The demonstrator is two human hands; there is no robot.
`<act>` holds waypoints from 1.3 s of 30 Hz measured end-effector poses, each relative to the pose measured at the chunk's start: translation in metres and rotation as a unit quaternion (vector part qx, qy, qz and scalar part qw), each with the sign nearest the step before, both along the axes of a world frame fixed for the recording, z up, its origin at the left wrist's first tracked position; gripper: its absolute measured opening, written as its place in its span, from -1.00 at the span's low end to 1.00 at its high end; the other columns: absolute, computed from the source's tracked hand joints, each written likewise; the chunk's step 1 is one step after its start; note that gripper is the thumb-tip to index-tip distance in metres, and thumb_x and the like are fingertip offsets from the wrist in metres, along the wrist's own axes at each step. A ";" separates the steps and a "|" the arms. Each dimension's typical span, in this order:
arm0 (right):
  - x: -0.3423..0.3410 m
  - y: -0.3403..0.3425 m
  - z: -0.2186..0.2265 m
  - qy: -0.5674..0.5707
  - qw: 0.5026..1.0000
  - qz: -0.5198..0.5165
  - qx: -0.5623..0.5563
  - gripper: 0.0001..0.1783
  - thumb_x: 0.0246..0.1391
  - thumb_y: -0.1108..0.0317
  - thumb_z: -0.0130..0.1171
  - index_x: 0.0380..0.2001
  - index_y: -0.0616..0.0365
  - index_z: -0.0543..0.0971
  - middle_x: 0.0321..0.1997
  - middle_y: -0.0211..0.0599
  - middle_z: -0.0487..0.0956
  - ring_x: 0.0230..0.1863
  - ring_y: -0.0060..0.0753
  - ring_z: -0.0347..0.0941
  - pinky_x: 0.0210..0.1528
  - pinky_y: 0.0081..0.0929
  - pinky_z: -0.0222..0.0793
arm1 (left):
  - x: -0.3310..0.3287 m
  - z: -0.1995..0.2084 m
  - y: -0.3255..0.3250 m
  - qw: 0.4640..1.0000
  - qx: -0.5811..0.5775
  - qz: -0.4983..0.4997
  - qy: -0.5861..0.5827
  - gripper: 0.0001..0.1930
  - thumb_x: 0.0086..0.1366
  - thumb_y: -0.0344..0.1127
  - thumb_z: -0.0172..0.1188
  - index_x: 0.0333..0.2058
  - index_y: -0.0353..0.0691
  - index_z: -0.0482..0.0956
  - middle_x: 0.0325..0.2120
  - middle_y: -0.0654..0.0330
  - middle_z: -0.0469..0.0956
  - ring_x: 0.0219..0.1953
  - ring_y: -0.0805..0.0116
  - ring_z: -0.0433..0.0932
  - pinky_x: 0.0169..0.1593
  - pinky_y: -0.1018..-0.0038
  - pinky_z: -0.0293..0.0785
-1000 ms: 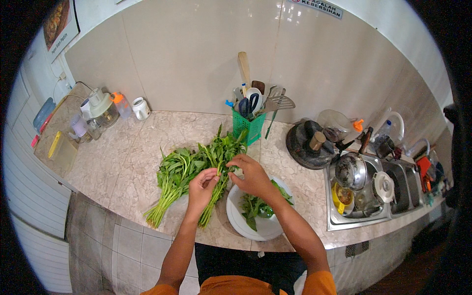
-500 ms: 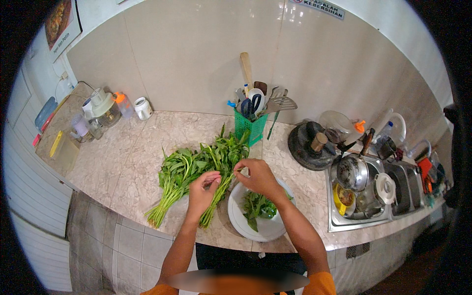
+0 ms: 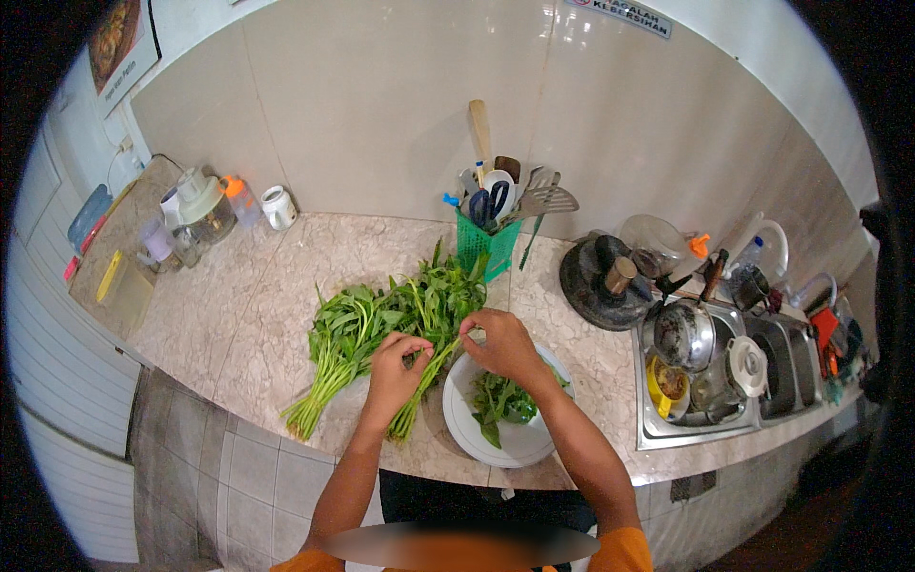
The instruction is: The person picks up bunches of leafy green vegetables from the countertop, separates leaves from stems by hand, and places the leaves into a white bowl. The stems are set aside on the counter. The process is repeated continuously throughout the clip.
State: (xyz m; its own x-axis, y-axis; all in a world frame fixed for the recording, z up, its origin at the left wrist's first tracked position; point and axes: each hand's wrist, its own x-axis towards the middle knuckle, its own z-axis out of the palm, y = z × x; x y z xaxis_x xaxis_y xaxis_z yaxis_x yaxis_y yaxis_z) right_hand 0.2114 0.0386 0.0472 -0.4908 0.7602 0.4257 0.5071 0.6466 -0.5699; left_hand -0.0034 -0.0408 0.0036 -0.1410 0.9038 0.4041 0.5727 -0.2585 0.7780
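Two bunches of long-stemmed leafy greens, which look like water spinach, lie side by side on the counter, the left bunch (image 3: 338, 348) and the right bunch (image 3: 434, 296). Over the right bunch, my left hand (image 3: 398, 370) is closed, thumb and fingertips brought together. My right hand (image 3: 500, 341) pinches just right of it, above the white plate's far edge. Whatever thin piece either pinch holds is too small to make out. Picked green leaves (image 3: 496, 400) lie on the white plate (image 3: 467, 434), partly covered by my right forearm.
Behind the greens stands a green utensil basket (image 3: 486, 250) with spatulas and scissors. A dark stone mortar (image 3: 596, 291) sits to the right, beside a steel sink (image 3: 653, 429) piled with pots. A food processor (image 3: 205, 214) and white mug (image 3: 278, 208) stand at the back left.
My left hand has turned slightly and its fingers have curled in more. My right hand has shifted very slightly, still pinching. The greens and plate look unchanged.
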 end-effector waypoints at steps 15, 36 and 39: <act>0.001 -0.003 0.007 -0.001 1.000 0.011 0.006 -0.84 -0.05 0.40 0.37 -0.32 0.10 0.70 -0.27 -0.17 0.67 -0.31 -0.08 0.57 -0.21 -0.20 0.51 | 0.007 0.010 0.007 0.995 -0.072 -0.059 -0.030 -0.85 0.37 -0.36 0.30 -0.18 -0.32 0.65 -0.28 0.09 0.68 -0.22 0.24 0.66 -0.14 0.35 0.53; -0.019 -0.016 0.004 -0.101 0.979 0.088 0.153 -0.89 0.04 0.27 0.33 -0.40 0.04 0.67 -0.24 -0.33 0.54 -0.13 -0.12 0.48 -0.13 -0.22 0.56 | 0.006 0.001 -0.002 0.996 -0.035 -0.061 -0.052 -0.83 0.27 -0.44 0.40 -0.19 -0.33 0.68 -0.32 0.02 0.71 -0.29 0.16 0.69 -0.15 0.32 0.58; -0.020 -0.016 0.001 -0.090 0.976 0.085 0.180 -0.89 0.02 0.28 0.33 -0.45 0.04 0.65 -0.27 -0.34 0.52 -0.15 -0.13 0.48 -0.17 -0.24 0.56 | 0.007 -0.001 -0.001 0.997 -0.030 -0.053 -0.050 -0.83 0.26 -0.44 0.40 -0.19 -0.32 0.68 -0.34 0.02 0.70 -0.30 0.16 0.68 -0.17 0.31 0.57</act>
State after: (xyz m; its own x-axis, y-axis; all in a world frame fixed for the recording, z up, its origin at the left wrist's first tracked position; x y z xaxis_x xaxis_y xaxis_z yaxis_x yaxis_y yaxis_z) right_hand 0.1913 0.0231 0.0487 -0.6883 0.4786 0.5451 0.4457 0.8719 -0.2027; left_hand 0.0037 -0.0421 0.0027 -0.0797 0.9379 0.3377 0.4636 -0.2650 0.8455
